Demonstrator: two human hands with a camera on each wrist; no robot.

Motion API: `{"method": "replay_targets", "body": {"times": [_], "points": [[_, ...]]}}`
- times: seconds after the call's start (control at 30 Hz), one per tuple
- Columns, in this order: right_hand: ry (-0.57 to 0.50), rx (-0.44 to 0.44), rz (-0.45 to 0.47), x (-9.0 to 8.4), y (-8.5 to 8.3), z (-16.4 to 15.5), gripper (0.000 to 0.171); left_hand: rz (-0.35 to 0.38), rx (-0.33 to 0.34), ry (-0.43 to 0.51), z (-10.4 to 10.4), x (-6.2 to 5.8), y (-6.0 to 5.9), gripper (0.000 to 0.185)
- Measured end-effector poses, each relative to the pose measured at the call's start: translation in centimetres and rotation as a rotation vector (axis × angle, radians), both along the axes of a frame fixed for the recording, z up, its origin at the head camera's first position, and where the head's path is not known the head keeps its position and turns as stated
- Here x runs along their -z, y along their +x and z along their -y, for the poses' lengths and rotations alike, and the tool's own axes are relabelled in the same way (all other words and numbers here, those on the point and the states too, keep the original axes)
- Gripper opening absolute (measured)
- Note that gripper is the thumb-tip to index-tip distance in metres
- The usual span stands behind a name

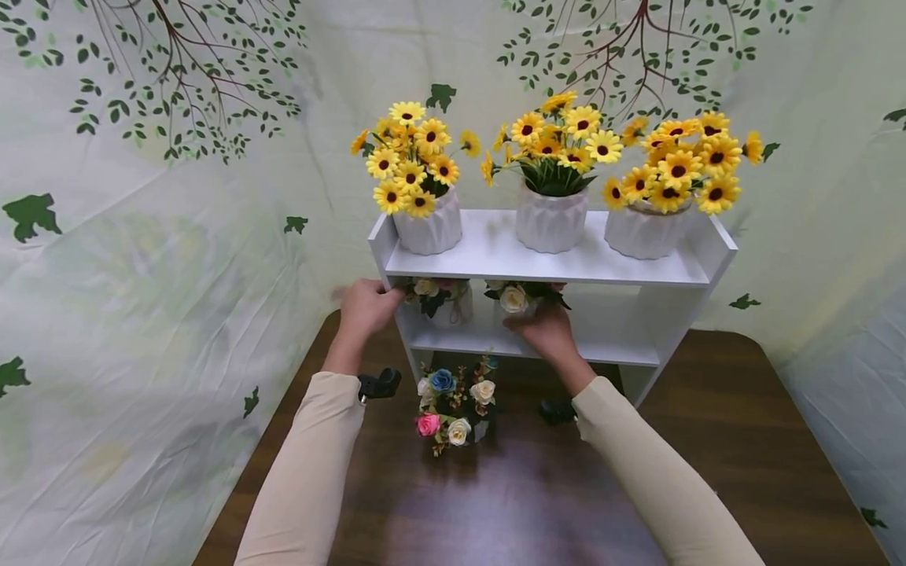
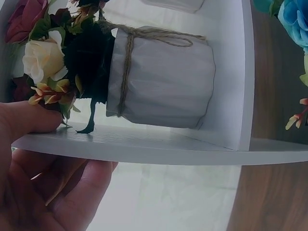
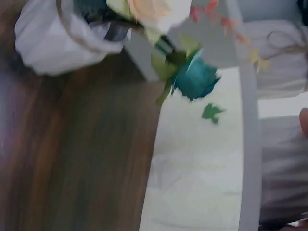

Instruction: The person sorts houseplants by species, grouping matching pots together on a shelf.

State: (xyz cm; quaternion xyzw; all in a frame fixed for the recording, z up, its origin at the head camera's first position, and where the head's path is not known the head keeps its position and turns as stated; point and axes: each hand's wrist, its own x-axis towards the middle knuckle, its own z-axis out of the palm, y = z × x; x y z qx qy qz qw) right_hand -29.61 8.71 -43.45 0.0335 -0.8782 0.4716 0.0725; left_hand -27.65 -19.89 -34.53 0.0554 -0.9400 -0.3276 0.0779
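The left hand (image 1: pixel 364 306) grips the shelf's (image 1: pixel 545 263) left wall, thumb inside and fingers outside, seemingly to steady it. The right hand (image 1: pixel 548 330) curls round a rose pot (image 1: pixel 517 303) on the middle shelf. Another bouquet (image 1: pixel 453 405) waits on the table (image 1: pixel 743 440) nearby.

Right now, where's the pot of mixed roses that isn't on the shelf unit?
In the head view the mixed-rose pot stands on the brown table, centre, just in front of the white shelf unit, between the two forearms and below both hands.
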Motion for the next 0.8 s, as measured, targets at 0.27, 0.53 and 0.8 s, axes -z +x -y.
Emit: {"method": "replay_targets", "body": {"times": [0.27,0.53,0.8], "points": [[-0.189,0.059,-0.599,3.2,5.8,-0.1,0.048,0.020,-0.004,0.034,0.0,-0.2,0.1,0.034],[-0.102,-0.106,-0.749,8.2,10.0,-0.4,0.016,-0.017,0.004,0.003,0.1,-0.4,0.0,0.034],[0.070,-0.221,0.039,12.6,11.8,1.9,0.071,-0.040,0.014,-0.029,0.1,0.0,-0.1,0.034]]}}
